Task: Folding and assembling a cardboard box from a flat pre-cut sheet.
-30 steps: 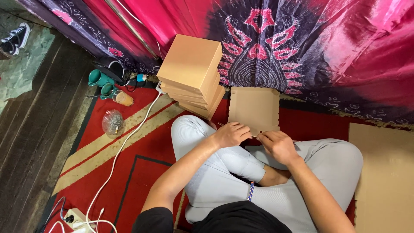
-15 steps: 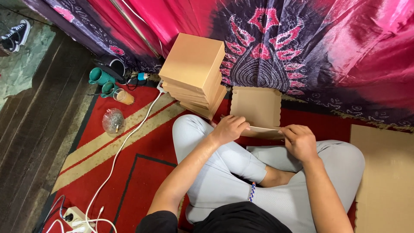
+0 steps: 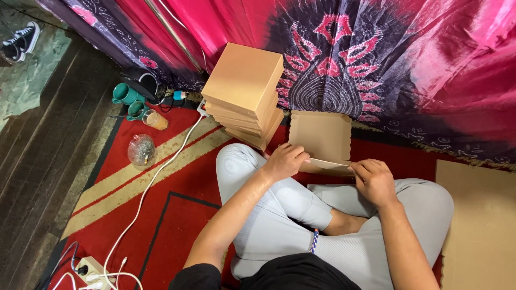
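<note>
Both hands, left hand (image 3: 285,161) and right hand (image 3: 372,180), pinch 1 cardboard sheet (image 3: 322,138) (near flap raised); uneven pressure could skew the crease

I am counting one stack of boxes (image 3: 244,91) ahead of my knee; about five boxes are showing, though the lower edges are blurring together. One flat cardboard cutout (image 3: 321,137) is lying before me. One large cardboard sheet (image 3: 478,220) is lying at my right. Two teal mugs (image 3: 124,95) are standing by the curtain (image 3: 376,48), with one glass of orange drink (image 3: 155,120) and one clear round jar (image 3: 141,150) near them. One power strip (image 3: 92,268) is sitting on one red rug (image 3: 177,215). One shoe (image 3: 21,40) is showing far left.
</note>
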